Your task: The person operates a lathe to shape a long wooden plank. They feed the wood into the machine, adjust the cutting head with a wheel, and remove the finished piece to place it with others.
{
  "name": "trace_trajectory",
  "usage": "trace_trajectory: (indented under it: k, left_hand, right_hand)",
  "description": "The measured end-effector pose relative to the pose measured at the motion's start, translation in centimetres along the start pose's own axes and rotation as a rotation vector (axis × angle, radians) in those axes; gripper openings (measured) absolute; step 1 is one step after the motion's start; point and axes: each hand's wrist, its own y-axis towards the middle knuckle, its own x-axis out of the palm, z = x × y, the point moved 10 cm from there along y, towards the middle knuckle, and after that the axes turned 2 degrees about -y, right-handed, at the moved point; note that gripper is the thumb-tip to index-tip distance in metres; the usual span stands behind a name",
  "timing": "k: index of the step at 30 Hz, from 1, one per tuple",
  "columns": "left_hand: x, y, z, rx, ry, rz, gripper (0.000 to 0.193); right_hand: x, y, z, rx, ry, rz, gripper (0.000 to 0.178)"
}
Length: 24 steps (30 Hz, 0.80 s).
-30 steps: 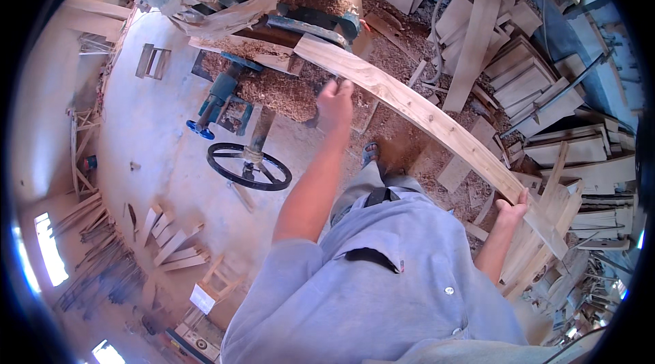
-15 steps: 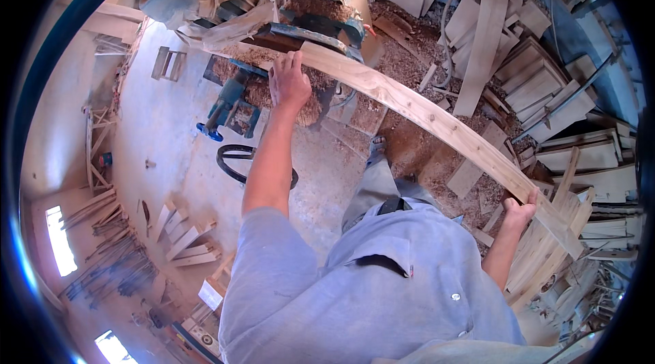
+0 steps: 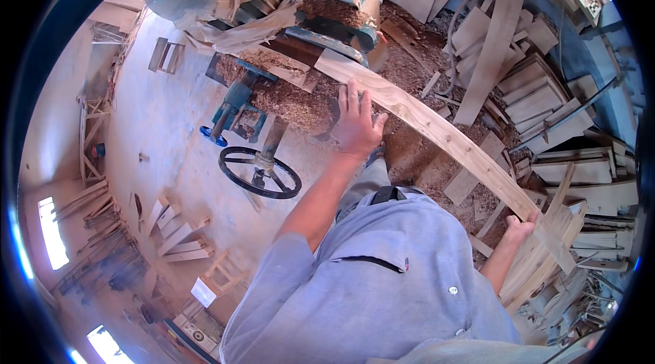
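Note:
A long pale wooden plank (image 3: 437, 132) slants across from the woodworking machine (image 3: 327, 40) down to the right. Its far end lies against the machine, beside a bed strewn with wood shavings. Near the plank's right-hand end, my right hand (image 3: 520, 227) is closed round its edge, with the thumb on the near side. My left hand (image 3: 359, 125) has its fingers stretched and spread at the plank's near edge, close to the machine end. The fingertips reach the wood or come very near it; contact is hard to make out.
A black handwheel (image 3: 260, 173) and a blue-green clamp-like bracket (image 3: 235, 101) stick out from the machine at left. Offcuts and boards (image 3: 532, 91) lie piled along the right. More planks (image 3: 546, 255) rest beside my right hand. Shavings (image 3: 409, 159) cover the floor near my feet.
My left hand has left the machine bed and moved right and nearer to me, its fingers now spread. My right hand keeps its hold on the plank, and the view has shifted slightly.

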Motion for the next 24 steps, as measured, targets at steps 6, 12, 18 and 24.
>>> trace_trajectory:
  k: [6, 12, 18, 24]
  left_hand:
    - [-1.3, 1.8, -1.8, -0.01, 0.195, 0.001, 0.067]
    - [-2.0, 3.5, -6.5, -0.035, 0.304, -0.069, 0.063]
    - [-2.5, 3.5, -6.3, -0.048, 0.231, -0.054, 0.057]
    - [-9.5, 1.6, -4.7, 0.061, 0.205, 0.142, 0.04]
  right_hand:
    - [2.8, -0.9, 4.0, 0.105, 0.043, 0.076, 0.05]
    - [9.9, -6.4, 15.6, 0.346, 0.15, -0.064, 0.046]
    - [13.4, -10.4, 18.6, 0.464, 0.138, -0.216, 0.034]
    - [15.3, -9.3, 19.9, 0.39, 0.14, -0.228, 0.03]
